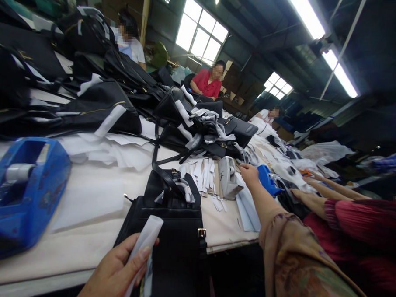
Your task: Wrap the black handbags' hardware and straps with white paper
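Note:
My left hand [122,268] is closed around a rolled strip of white wrapping paper [151,227], held over the front of a black leather bag [178,228]. The bag lies at the table's near edge, its handle bundled in white wrap and a gold buckle on its right side. At the end of my outstretched arm, my right hand [250,175] has its fingertips pinched together at the grey tape dispenser [227,180]. Whatever is between those fingertips is too small to make out.
A blue tape dispenser [28,193] stands at left beside white paper sheets [93,201]. Black bags [101,102] pile up behind. Cut paper strips [205,175] lie mid-table. A second blue dispenser [268,180] and a co-worker's arms [327,202] are close on the right.

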`<state>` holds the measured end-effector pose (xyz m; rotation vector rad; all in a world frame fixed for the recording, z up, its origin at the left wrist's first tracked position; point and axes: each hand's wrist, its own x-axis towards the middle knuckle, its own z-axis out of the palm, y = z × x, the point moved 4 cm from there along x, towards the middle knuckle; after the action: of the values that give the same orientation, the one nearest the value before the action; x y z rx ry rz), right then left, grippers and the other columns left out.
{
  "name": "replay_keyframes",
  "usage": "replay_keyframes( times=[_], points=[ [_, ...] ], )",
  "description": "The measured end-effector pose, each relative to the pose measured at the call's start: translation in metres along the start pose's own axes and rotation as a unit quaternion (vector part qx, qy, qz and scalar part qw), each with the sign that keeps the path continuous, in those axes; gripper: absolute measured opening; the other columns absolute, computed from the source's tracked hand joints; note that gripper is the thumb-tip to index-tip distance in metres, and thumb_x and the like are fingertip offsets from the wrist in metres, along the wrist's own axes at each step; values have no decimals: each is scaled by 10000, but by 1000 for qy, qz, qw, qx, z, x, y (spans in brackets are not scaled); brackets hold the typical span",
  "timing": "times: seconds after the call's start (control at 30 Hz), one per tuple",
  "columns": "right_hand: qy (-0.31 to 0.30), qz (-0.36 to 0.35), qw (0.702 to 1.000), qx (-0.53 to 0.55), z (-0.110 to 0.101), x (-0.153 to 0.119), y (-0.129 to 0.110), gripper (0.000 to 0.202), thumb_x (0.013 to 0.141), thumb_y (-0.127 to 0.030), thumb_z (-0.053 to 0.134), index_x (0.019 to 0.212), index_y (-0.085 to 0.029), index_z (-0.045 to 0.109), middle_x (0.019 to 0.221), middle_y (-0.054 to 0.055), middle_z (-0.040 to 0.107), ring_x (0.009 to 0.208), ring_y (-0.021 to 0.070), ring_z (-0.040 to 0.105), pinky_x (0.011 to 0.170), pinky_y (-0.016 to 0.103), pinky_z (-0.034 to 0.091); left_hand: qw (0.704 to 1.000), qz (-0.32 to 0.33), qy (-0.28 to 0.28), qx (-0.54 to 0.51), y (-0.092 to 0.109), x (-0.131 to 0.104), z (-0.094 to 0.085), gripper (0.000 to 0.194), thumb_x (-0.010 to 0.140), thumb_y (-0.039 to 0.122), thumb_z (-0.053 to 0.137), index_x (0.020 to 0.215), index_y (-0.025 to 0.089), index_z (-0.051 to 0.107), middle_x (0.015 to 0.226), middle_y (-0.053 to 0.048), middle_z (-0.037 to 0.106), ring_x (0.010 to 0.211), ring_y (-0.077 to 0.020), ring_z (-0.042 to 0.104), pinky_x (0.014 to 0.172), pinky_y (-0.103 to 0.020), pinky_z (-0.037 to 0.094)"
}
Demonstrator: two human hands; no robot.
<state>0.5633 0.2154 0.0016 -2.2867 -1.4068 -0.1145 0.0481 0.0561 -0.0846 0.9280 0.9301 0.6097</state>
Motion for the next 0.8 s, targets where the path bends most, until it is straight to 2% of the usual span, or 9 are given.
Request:
replay_keyframes(
  times=[0.1, 0.2, 0.33, 0.43, 0.57, 0.8],
  points=[
    [-47, -68, 996, -39, -2, -11, -2, 192, 905, -268, 613, 1032, -181, 728, 1060, 54, 720, 1006, 197, 659, 940, 379, 494, 1000, -10, 9, -12, 2, 0, 1, 593, 804, 621, 643, 1188, 171, 600, 553, 45, 494, 526, -117, 436, 483, -198, 328],
    [-73, -118, 987, -80, 0, -19, -7, 291, 878, -173, 555, 1093, -212, 748, 1104, 73, 705, 1033, 201, 645, 958, 316, 469, 1000, -20, 15, -17, 6, -1, 5, 618, 771, 636, 669, 1171, 168, 611, 546, 43, 498, 519, -118, 430, 484, -201, 326],
    [-92, -149, 976, -129, 5, -15, -13, 409, 839, -118, 529, 1202, -185, 705, 1186, 111, 665, 1087, 229, 618, 987, 309, 441, 999, -27, 32, -31, 10, -3, 8, 629, 744, 658, 678, 1133, 166, 627, 535, 44, 483, 502, -118, 421, 471, -204, 314],
    [-122, -173, 965, -154, 8, -9, -17, 525, 755, -103, 588, 1270, -172, 660, 1231, 127, 630, 1124, 247, 595, 1004, 300, 422, 998, -22, 46, -31, 11, -4, 8, 602, 755, 649, 675, 1113, 168, 629, 541, 46, 475, 507, -113, 420, 474, -198, 309],
    [-156, -188, 955, -170, 12, -5, -19, 705, 655, -130, 659, 1355, -152, 584, 1234, 155, 595, 1107, 278, 596, 977, 315, 433, 999, -35, 26, -32, 6, -2, 8, 641, 753, 674, 662, 1136, 163, 611, 545, 48, 467, 507, -110, 409, 471, -197, 303],
    [-158, -188, 958, -148, 14, -2, -19, 770, 640, -183, 701, 1388, -154, 521, 1231, 144, 582, 1082, 276, 592, 945, 320, 441, 999, -30, 25, -32, 7, -1, 7, 621, 754, 664, 668, 1130, 173, 617, 557, 38, 490, 526, -118, 430, 482, -200, 331]
  ],
)
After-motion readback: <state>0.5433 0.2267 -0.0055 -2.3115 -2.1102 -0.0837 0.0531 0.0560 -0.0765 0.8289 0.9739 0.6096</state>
